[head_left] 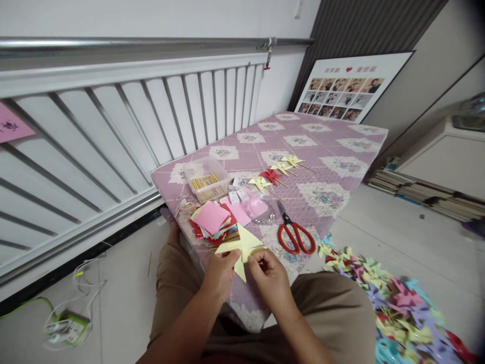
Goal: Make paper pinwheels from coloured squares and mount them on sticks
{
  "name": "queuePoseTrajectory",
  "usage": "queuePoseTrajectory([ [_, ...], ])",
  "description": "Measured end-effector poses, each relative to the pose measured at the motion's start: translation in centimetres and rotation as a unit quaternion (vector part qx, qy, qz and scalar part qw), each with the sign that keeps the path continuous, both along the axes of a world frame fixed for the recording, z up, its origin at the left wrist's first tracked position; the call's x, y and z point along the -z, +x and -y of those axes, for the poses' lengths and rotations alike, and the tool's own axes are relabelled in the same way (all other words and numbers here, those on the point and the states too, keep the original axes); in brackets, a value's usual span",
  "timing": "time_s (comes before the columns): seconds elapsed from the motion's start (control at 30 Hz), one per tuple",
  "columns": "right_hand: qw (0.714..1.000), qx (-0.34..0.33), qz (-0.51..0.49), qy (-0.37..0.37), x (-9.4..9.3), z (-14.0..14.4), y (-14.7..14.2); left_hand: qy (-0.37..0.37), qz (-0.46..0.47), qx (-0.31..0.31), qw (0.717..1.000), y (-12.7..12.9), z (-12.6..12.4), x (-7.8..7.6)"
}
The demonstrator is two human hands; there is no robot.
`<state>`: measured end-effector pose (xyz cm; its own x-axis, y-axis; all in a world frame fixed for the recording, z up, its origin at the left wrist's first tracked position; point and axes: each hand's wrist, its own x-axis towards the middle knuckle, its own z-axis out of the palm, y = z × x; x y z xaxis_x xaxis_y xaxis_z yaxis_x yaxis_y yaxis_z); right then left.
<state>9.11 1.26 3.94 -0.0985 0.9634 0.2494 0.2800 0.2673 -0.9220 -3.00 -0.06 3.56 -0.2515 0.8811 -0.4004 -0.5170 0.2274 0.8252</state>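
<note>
A pale yellow paper pinwheel (pixel 246 242) is held above the near end of the table. My left hand (pixel 222 270) grips its left side, the thumb lying on the paper. At its right side, my right hand (pixel 270 275) pinches the edge with curled fingers; any small part between those fingertips is hidden. Just beyond lies a stack of coloured paper squares (pixel 212 218), pink on top. Red-handled scissors (pixel 295 235) rest to the right, blades pointing away. Near them sits a clear round dish (pixel 261 211) whose contents are too small to name.
A clear plastic box (pixel 206 179) of short sticks stands by the radiator (pixel 151 111). Several finished pinwheels (pixel 271 176) on sticks lie mid-table. Many more pinwheels (pixel 401 303) are heaped on the floor at right. A power strip (pixel 71 326) with cables lies at lower left.
</note>
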Motion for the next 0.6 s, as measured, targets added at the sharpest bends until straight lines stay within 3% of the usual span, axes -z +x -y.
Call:
queuePoseTrajectory([
  [0.33, 0.999, -0.004, 0.033, 0.028, -0.15, -0.22, 0.32, 0.024, -0.001, 0.001, 1.0, 0.23, 0.18, -0.58],
  [0.6, 0.999, -0.007, 0.043, 0.019, -0.02, -0.27, 0.65, 0.024, -0.02, 0.001, 1.0, 0.42, 0.29, -0.07],
])
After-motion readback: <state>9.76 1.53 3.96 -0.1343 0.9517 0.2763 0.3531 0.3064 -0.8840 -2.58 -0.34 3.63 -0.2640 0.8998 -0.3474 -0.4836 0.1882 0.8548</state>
